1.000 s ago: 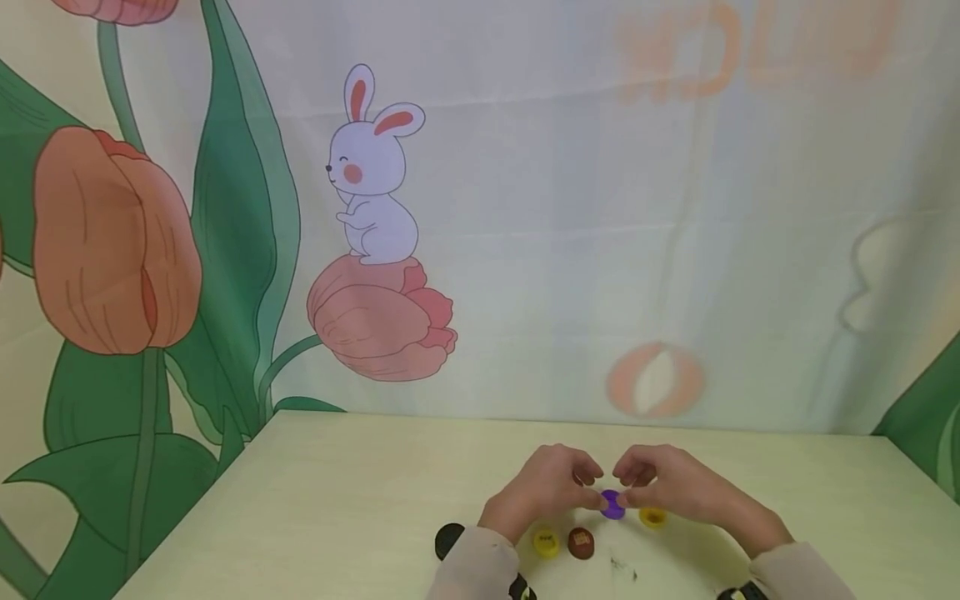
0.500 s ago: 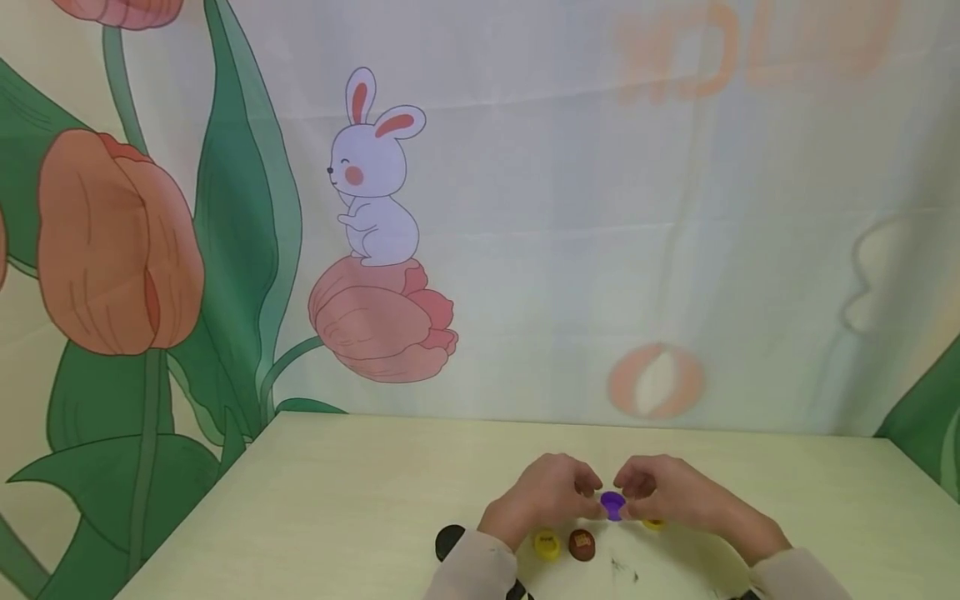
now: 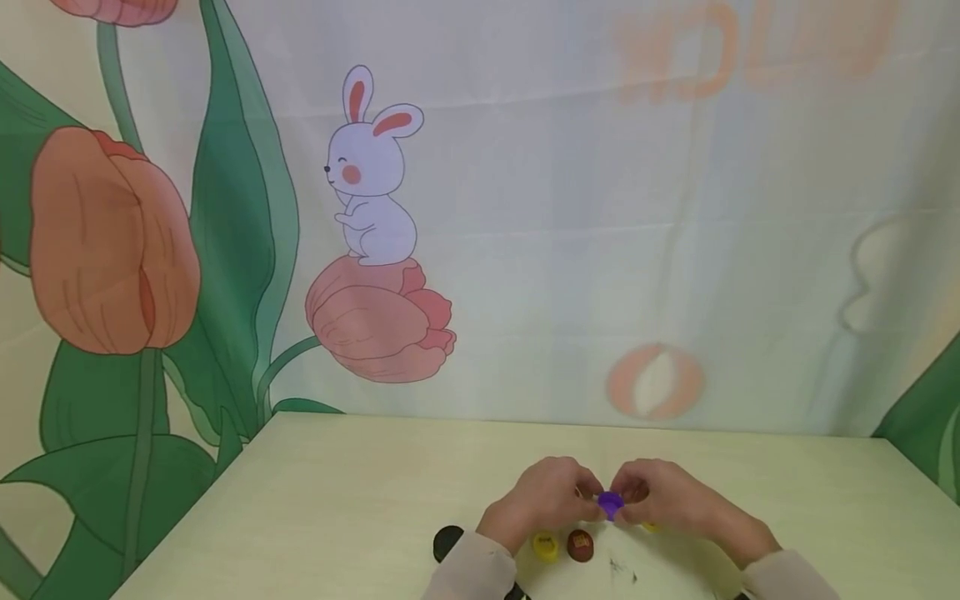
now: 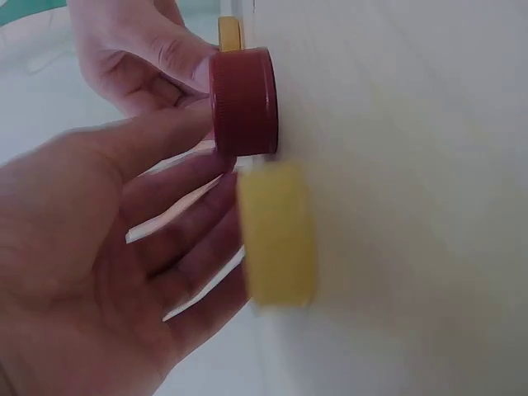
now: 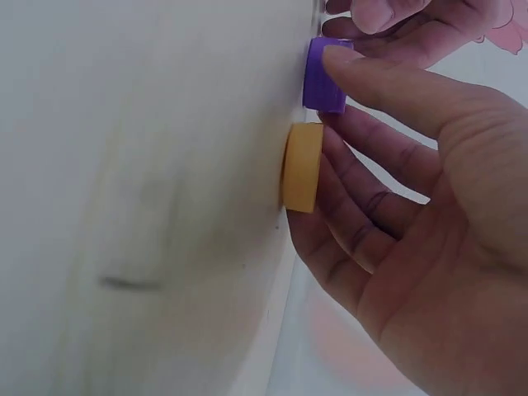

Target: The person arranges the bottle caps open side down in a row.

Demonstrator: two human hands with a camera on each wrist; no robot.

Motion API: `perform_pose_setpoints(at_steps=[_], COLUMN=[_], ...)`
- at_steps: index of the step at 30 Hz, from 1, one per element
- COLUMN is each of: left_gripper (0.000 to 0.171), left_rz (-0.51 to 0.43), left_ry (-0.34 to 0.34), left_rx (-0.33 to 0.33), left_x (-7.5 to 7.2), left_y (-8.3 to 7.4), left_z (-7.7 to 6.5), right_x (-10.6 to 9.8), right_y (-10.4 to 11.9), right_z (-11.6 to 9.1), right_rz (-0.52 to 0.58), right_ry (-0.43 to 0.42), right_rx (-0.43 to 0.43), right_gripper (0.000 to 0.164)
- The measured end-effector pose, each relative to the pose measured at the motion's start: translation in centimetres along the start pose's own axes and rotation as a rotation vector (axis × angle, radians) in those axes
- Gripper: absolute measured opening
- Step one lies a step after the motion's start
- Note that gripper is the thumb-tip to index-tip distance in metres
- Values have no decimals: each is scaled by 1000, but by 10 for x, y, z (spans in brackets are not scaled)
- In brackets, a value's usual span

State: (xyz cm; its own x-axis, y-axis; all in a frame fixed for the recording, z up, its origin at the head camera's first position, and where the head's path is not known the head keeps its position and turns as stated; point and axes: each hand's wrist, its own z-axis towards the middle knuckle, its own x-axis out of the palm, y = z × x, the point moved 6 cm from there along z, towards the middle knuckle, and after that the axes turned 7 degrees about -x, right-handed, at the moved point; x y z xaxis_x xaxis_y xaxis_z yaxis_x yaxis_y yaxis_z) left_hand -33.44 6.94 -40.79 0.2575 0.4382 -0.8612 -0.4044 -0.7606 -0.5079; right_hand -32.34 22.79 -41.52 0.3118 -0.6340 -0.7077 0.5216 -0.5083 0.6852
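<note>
A small purple bottle cap (image 3: pixel 611 506) stands between my two hands on the table. My left hand (image 3: pixel 555 492) holds its left side between thumb and forefinger. From the right, my right hand (image 3: pixel 663 497) pinches it; in the right wrist view the thumb lies on the purple ridged side. A yellow cap (image 5: pixel 303 169) sits close by my right fingers, mostly covered by that hand in the head view. Nearer the body are a dark red cap (image 3: pixel 581 546) and another yellow cap (image 3: pixel 546 547). In the left wrist view these two hide the purple cap.
A round black thing (image 3: pixel 448 542) lies left of the left wrist, partly behind the sleeve. Dark marks (image 3: pixel 622 571) show on the pale tabletop (image 3: pixel 375 483). Behind the table's far edge hangs a cloth backdrop (image 3: pixel 525 250) with a rabbit and tulips.
Both hands have shifted slightly toward the body and their fingertips have closed in on the purple cap, which has tipped a little. The right hand covers more of the right-hand yellow cap.
</note>
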Motion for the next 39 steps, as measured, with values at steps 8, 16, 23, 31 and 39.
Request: perform_pose_setpoints(at_steps=[8, 16, 23, 31, 39], left_gripper=[29, 32, 20, 14, 15], left_rz=[-27, -63, -103, -154, -209], left_ry=[-37, -142, -212, -212, -190], left_rx=[38, 113, 139, 121, 66], left_x=[-5, -17, -23, -24, -23], left_y=[-1, -5, -4, 0, 6], left_z=[-2, -7, -8, -8, -7], right_x=[-4, -13, -17, -22, -22], right_y=[5, 20, 28, 34, 34], right_z=[1, -1, -1, -2, -2], right_rz=[-6, 6, -27, -34, -23], right_ry=[-27, -53, -57, -89, -95], right_rx=[28, 13, 21, 5, -53], right_gripper=[16, 17, 22, 21, 15])
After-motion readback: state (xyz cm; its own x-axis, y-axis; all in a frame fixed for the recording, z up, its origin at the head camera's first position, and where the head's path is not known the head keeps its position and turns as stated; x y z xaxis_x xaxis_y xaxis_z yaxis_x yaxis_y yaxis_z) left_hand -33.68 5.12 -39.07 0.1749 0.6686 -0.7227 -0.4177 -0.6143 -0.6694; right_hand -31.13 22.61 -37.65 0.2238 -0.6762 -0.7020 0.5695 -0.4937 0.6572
